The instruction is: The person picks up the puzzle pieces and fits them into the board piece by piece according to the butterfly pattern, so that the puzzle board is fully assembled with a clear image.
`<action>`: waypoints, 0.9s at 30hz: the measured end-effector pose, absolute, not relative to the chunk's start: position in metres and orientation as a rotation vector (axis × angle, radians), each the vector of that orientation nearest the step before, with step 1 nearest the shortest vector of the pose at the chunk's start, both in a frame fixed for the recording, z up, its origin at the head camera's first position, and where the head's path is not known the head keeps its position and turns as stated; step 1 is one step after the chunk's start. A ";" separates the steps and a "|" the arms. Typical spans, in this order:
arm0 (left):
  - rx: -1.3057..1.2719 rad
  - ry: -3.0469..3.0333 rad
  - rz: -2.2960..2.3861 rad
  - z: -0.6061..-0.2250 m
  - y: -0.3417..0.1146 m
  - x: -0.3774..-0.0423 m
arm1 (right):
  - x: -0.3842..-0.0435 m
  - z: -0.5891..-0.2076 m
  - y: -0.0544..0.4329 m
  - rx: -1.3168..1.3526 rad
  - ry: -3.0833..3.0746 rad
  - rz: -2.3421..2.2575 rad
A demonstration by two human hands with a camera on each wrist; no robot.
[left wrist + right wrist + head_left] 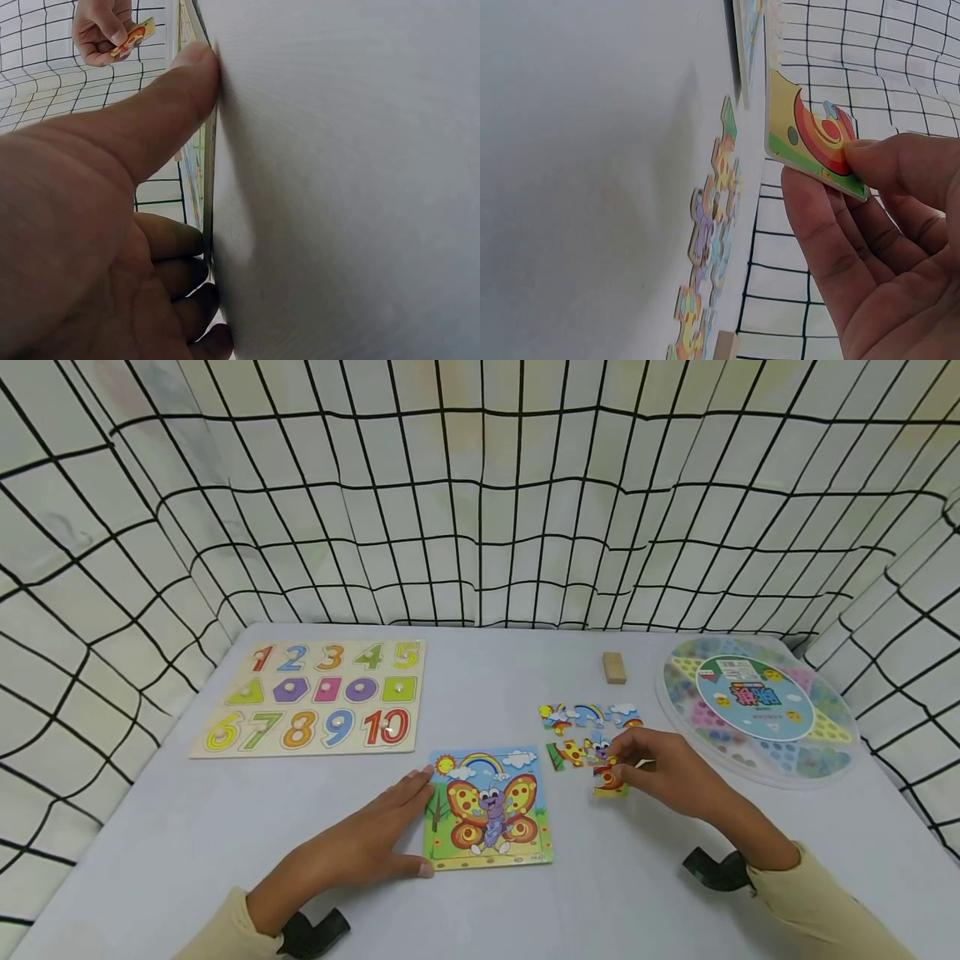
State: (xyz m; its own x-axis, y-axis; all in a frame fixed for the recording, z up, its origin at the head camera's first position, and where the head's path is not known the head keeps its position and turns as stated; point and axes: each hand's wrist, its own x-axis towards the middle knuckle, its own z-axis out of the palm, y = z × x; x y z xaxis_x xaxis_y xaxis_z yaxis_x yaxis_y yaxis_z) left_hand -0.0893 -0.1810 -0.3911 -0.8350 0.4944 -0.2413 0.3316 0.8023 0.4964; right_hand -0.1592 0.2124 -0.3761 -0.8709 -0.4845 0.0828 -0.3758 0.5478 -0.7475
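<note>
Red-swirled puzzle piece (816, 139) (edge partly hidden) in the right grip (673, 770).

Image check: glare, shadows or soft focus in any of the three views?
Head: small glare spot on the number board, soft shadow below the right hand; left wrist: diffuse shadow on the table alongside the left hand; right wrist: held puzzle piece looks crisper than the loose pieces.
</note>
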 end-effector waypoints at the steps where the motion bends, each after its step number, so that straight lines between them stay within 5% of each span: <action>1: 0.628 2.630 0.628 -0.391 -0.181 -0.090 | -0.159 -0.376 0.211 -0.734 2.640 -1.231; 27: 0.638 2.624 0.601 -0.394 -0.181 -0.090 | -0.162 -0.389 0.168 -0.816 2.375 -1.300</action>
